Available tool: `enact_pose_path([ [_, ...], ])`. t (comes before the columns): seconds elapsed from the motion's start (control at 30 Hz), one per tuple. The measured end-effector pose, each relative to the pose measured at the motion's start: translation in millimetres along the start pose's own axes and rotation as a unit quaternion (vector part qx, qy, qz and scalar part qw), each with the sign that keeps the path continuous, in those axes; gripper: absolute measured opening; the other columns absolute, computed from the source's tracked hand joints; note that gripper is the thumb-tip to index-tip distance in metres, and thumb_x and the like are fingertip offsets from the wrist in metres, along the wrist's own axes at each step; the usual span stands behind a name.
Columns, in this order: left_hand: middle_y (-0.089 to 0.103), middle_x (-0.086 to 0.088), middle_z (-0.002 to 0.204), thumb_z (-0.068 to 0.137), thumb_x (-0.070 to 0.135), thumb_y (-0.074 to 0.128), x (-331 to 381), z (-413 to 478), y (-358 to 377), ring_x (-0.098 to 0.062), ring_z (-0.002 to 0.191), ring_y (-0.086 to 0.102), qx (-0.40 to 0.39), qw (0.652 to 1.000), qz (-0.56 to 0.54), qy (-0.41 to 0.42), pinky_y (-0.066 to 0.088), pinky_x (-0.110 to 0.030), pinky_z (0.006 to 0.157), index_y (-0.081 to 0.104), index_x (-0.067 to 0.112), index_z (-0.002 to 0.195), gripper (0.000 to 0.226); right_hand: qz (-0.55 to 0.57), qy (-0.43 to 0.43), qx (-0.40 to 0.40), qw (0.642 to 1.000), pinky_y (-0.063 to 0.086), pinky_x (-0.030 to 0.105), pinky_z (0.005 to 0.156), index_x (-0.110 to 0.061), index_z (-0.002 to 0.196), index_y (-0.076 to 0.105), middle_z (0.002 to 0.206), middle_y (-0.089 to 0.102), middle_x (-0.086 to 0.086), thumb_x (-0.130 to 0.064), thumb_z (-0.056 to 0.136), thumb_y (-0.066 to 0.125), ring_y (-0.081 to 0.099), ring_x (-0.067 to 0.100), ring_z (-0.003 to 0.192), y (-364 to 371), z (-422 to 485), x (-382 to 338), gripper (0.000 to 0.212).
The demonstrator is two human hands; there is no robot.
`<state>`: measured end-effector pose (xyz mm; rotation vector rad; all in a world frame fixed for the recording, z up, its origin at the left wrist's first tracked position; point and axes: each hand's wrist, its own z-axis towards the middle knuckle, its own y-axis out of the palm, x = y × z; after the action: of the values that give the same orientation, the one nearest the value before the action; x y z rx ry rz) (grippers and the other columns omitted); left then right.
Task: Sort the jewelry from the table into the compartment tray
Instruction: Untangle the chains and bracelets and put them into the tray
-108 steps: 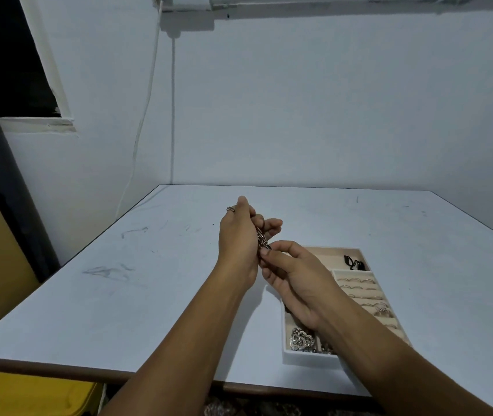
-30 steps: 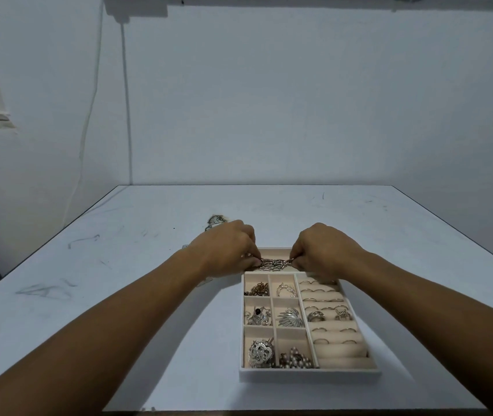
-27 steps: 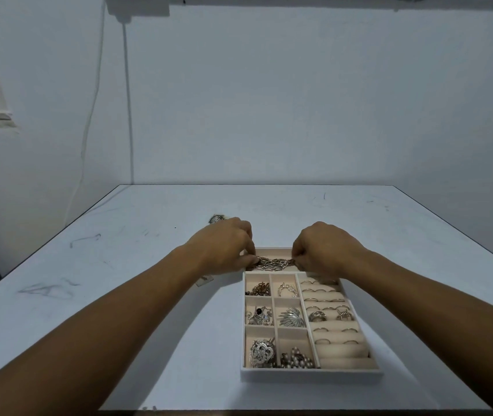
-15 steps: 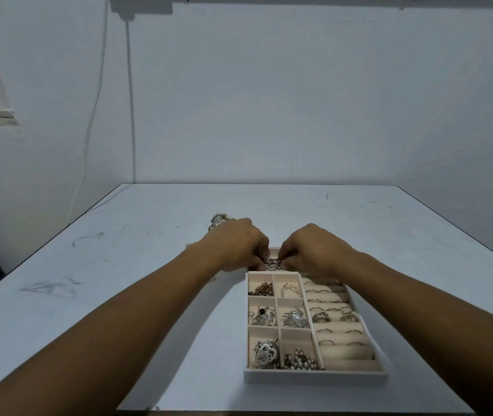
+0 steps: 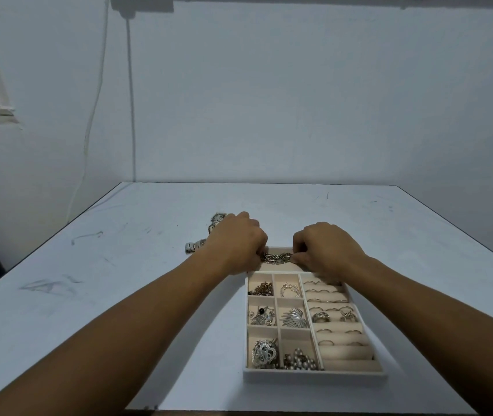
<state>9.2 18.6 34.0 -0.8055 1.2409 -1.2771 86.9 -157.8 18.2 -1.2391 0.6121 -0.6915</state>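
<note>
The left hand (image 5: 236, 244) and right hand (image 5: 328, 247) each pinch one end of a chain (image 5: 276, 257), with the fingers curled and clamped on it. The chain is stretched between the hands, over the long far compartment (image 5: 269, 267) of the tray (image 5: 314, 379). Whether it touches the compartment floor cannot be told. The step in hand appears to be laying the chain out flat in that compartment. The task looks well advanced. All six small compartments (image 5: 290, 340) on the tray's left side hold a piece, and the ring rolls (image 5: 347, 354) on its right side carry several rings (image 5: 321, 317). Work left: release the chain, then clear the loose pieces (image 5: 192, 247) that lie on the table (image 5: 104, 295) just beside and beyond the left hand. That hand hides part of this group, so the number of pieces cannot be told. No other jewelry shows on the table.
</note>
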Motion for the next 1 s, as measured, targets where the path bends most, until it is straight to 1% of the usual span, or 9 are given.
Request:
enact_pose_path([
  [0.07, 0.060, 0.001, 0.099, 0.083, 0.039, 0.060, 1.0, 1.6, -0.1, -0.020, 0.099, 0.050, 0.002, 0.999, -0.033, 0.009, 0.035, -0.032, 0.077, 0.068, 0.024, 0.100, 0.024, 0.005, -0.013, 0.001, 1.000, 0.042, 0.029, 0.066, -0.026, 0.083, 0.068, 0.083, 0.066, -0.008, -0.039, 0.081, 0.066, 0.058, 0.016, 0.083, -1.6, -0.5, -0.2, 0.014],
  [0.17, 0.057, 0.001, 0.112, 0.086, 0.039, 0.061, 2.2, 4.5, 4.4, -0.019, 0.107, 0.048, -0.009, 0.996, -0.079, 0.043, 0.040, -0.033, 0.085, 0.065, 0.026, 0.108, 0.026, 0.007, -0.044, -0.007, 0.999, 0.046, 0.033, 0.075, -0.028, 0.089, 0.070, 0.087, 0.068, -0.008, -0.038, 0.082, 0.065, 0.058, 0.016, 0.087, -3.6, -0.7, -1.7, 0.013],
  [0.27, 0.057, 0.001, 0.119, 0.089, 0.038, 0.060, 1.2, 5.9, 11.1, -0.019, 0.109, 0.048, -0.007, 0.994, -0.100, 0.047, 0.042, -0.036, 0.089, 0.067, 0.024, 0.109, 0.025, 0.004, -0.057, -0.010, 0.998, 0.048, 0.033, 0.077, -0.031, 0.092, 0.072, 0.087, 0.070, -0.008, -0.035, 0.083, 0.063, 0.059, 0.016, 0.089, -2.3, 0.7, -0.2, 0.013],
  [0.5, 0.062, 0.002, 0.112, 0.088, 0.040, 0.060, -6.2, 1.8, 13.8, -0.020, 0.108, 0.050, 0.001, 0.995, -0.097, 0.001, 0.045, -0.038, 0.087, 0.071, 0.022, 0.098, 0.023, -0.035, -0.074, -0.017, 0.996, 0.044, 0.027, 0.073, -0.032, 0.098, 0.073, 0.091, 0.070, -0.008, -0.032, 0.087, 0.060, 0.060, 0.014, 0.092, -8.8, -1.5, 4.4, 0.017],
  [0.63, 0.062, 0.002, 0.108, 0.087, 0.035, 0.062, -4.8, -0.7, 13.3, -0.019, 0.107, 0.050, 0.006, 0.993, -0.115, -0.012, 0.048, -0.038, 0.085, 0.071, 0.021, 0.097, 0.019, -0.042, -0.047, -0.009, 0.998, 0.045, 0.028, 0.067, -0.032, 0.091, 0.072, 0.087, 0.069, -0.009, -0.037, 0.082, 0.059, 0.060, 0.016, 0.091, -6.1, -0.9, 7.8, 0.016],
  [0.73, 0.061, 0.002, 0.108, 0.085, 0.028, 0.062, -2.6, -1.8, 12.0, -0.017, 0.106, 0.049, 0.029, 0.989, -0.141, -0.017, 0.046, -0.035, 0.084, 0.068, 0.020, 0.096, 0.014, -0.037, -0.038, -0.003, 0.999, 0.039, 0.027, 0.064, -0.031, 0.089, 0.071, 0.085, 0.067, -0.007, -0.032, 0.080, 0.057, 0.058, 0.016, 0.087, -7.4, -2.9, 5.5, 0.017],
  [0.87, 0.063, 0.000, 0.099, 0.086, 0.023, 0.062, 0.4, -0.6, 10.6, -0.019, 0.101, 0.050, 0.039, 0.987, -0.152, 0.029, 0.044, -0.038, 0.083, 0.069, 0.018, 0.097, 0.015, -0.003, -0.058, -0.019, 0.998, 0.048, 0.033, 0.071, -0.032, 0.095, 0.069, 0.085, 0.067, -0.008, -0.033, 0.082, 0.057, 0.057, 0.016, 0.089, -7.5, -4.1, -0.5, 0.018],
  [0.93, 0.066, -0.001, 0.096, 0.087, 0.022, 0.061, -0.1, -0.7, 11.0, -0.021, 0.099, 0.052, 0.014, 0.989, -0.132, 0.060, 0.046, -0.039, 0.082, 0.071, 0.018, 0.100, 0.017, 0.000, -0.079, -0.051, 0.996, 0.050, 0.039, 0.076, -0.035, 0.104, 0.068, 0.091, 0.068, -0.006, -0.031, 0.084, 0.057, 0.056, 0.017, 0.093, -7.9, -4.5, -2.5, 0.023],
  [1.0, 0.068, -0.002, 0.100, 0.089, 0.021, 0.060, -2.4, -1.9, 11.8, -0.021, 0.099, 0.054, -0.012, 0.991, -0.116, 0.070, 0.047, -0.039, 0.083, 0.072, 0.018, 0.104, 0.019, -0.015, -0.096, -0.060, 0.994, 0.050, 0.039, 0.080, -0.035, 0.109, 0.069, 0.097, 0.069, -0.005, -0.029, 0.087, 0.057, 0.055, 0.017, 0.097, -9.8, -5.1, -3.1, 0.026],
])
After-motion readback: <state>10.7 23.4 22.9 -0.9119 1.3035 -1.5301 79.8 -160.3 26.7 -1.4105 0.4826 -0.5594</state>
